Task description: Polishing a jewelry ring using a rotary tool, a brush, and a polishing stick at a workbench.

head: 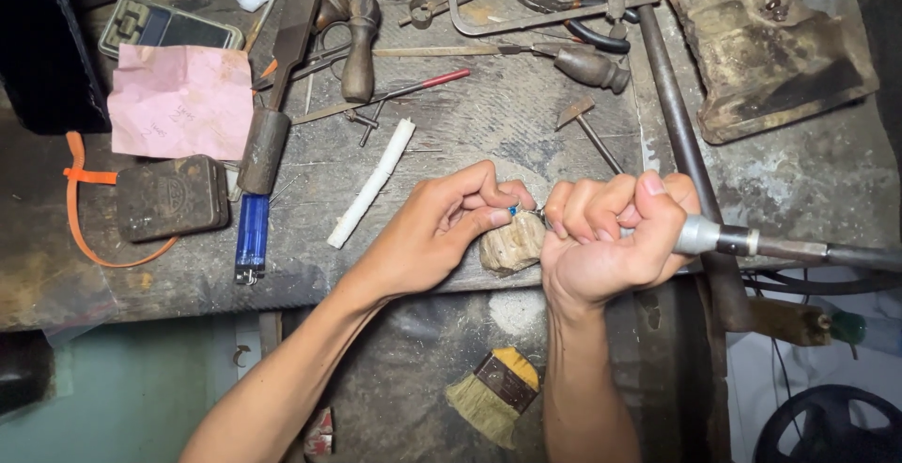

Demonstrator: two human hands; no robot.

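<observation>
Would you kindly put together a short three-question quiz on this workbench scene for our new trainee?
1. True or false: the right hand grips a metal rotary handpiece whose shaft runs off to the right.
2. Which lies nearest the blue lighter? A) the pink paper B) the dark flat tin C) the small hammer
3. Fill in: the left hand pinches a tiny piece with a ____ stone against the worn bench pin.

Key: 1 true; 2 B; 3 blue.
</observation>
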